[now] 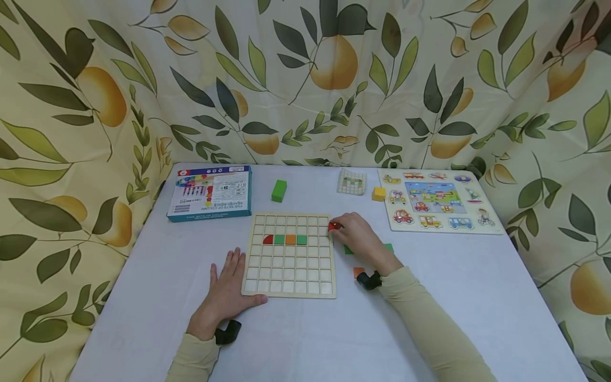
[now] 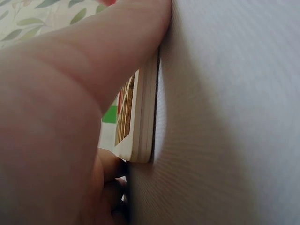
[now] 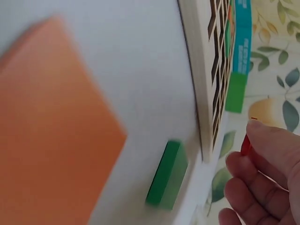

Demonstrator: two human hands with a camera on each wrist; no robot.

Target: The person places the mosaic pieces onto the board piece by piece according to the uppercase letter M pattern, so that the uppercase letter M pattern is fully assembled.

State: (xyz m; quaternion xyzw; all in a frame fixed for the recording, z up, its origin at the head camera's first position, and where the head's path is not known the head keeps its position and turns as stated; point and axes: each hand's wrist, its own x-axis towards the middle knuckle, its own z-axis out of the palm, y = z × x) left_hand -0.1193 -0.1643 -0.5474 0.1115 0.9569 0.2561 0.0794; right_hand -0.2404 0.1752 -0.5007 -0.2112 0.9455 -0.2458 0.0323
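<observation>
My two hands at a gridded wooden board (image 1: 288,273), which lies flat on the white surface (image 1: 296,345). Left: my left hand (image 1: 224,294) rests at the board's near left corner, fingers straight, thumb set wide along the near edge. Right: the fingers of my right hand (image 1: 361,237) are narrowed in a pinch, holding a small red piece (image 1: 333,226) at the board's right edge, near the far corner; I cannot tell whether it touches the board. Centre: a row in the grid, from left to right, comprises a curved red piece (image 1: 269,240), a green square (image 1: 279,240), an orange square (image 1: 290,240) and a second green square (image 1: 302,240). Beside the board, beneath my right forearm and hand, loose green pieces (image 1: 348,250) and an orange piece (image 1: 358,272) show in part. Far side, left to right: a printed box (image 1: 212,196), a green block (image 1: 279,191), a pattern sheet (image 1: 351,182), a yellow block (image 1: 378,194) and a picture puzzle board (image 1: 420,231). Background: a leaf-and-fruit curtain (image 1: 296,122).
</observation>
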